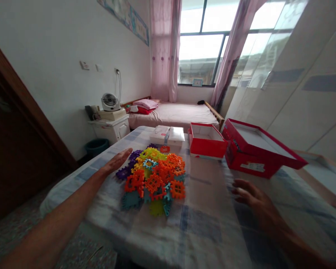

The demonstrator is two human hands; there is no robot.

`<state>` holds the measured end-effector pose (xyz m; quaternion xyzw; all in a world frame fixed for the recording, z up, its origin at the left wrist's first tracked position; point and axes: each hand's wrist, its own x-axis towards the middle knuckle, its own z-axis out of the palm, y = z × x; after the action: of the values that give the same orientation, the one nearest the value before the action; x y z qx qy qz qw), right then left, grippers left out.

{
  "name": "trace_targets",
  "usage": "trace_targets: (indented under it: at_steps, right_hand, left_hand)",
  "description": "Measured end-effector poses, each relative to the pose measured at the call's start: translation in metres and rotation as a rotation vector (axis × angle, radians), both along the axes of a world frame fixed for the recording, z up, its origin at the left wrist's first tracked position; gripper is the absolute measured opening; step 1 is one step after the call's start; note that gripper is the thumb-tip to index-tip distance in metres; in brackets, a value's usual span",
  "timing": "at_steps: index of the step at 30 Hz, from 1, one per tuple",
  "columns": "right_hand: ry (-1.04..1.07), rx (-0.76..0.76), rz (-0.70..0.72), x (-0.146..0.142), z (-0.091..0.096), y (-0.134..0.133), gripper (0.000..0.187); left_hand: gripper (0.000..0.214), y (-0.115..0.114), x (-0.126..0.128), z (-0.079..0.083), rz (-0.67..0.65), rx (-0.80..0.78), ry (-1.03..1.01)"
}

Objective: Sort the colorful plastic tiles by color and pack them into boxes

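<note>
Many plastic tiles [154,181] in the head view, heaped on the bench [204,186] between left hand [118,161], with fingers outstretched and empty just beside them, and right hand [250,196], with fingers half-curled around nothing visible. Probably light, stiff and sturdy; best pinched by the notched edges.

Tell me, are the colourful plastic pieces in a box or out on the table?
Out: the plastic pieces lie in a loose heap on the checked tablecloth.
</note>
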<state>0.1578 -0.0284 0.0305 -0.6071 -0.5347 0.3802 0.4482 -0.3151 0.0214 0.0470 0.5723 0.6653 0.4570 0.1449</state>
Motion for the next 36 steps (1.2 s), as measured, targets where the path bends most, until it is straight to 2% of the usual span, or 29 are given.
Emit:
trace_targets:
  at_steps: [2,4,7,11,17,20,23,25,27,28,30,33,36]
  right_hand:
    - [-0.025,0.039,0.087,-0.027,-0.003,0.009,0.041]
    - [-0.048,0.094,0.114,-0.047,-0.011,0.018,0.036]
    - [-0.141,0.187,0.137,-0.064,-0.024,0.024,0.03]
    - [-0.312,0.251,0.192,-0.067,-0.028,0.019,0.029]
    - [-0.379,0.301,0.181,-0.062,-0.029,0.016,0.029]
    - [-0.488,0.428,0.159,-0.063,-0.021,0.03,0.033]
    - [-0.66,0.538,-0.004,-0.064,-0.006,0.055,0.041]
    - [-0.701,0.419,-0.123,-0.065,0.0,0.075,0.04]
    - [-0.675,0.232,-0.137,-0.068,0.0,0.092,0.03]
    - [-0.655,0.171,-0.104,-0.07,-0.003,0.098,0.024]
    - [-0.627,0.153,-0.02,-0.075,-0.01,0.108,0.017]
    - [-0.578,0.214,0.079,-0.084,-0.02,0.118,0.023]
    - [-0.499,0.238,0.15,-0.093,-0.024,0.13,0.029]
  left_hand:
    - [0.066,-0.003,0.002,-0.011,-0.088,-0.038,-0.03]
    - [0.065,-0.004,0.008,-0.016,-0.157,-0.05,-0.06]
    - [0.064,-0.002,0.02,-0.017,-0.158,-0.058,-0.017]
    - [0.067,0.004,0.043,-0.012,-0.164,-0.046,0.105]
    - [0.056,0.006,0.075,-0.003,-0.297,0.076,0.311]
    - [0.048,0.001,0.091,0.005,-0.428,0.08,0.418]
    - [0.043,-0.009,0.109,0.013,-0.55,0.099,0.547]
    - [0.041,-0.015,0.12,0.018,-0.621,0.105,0.615]
    - [0.041,-0.019,0.125,0.023,-0.665,0.111,0.632]
    - [0.042,-0.02,0.124,0.024,-0.669,0.116,0.625]
    - [0.043,-0.02,0.116,0.027,-0.626,0.124,0.597]
    - [0.045,-0.016,0.087,0.025,-0.495,0.093,0.529]
    - [0.051,-0.009,0.05,0.014,-0.379,0.044,0.464]
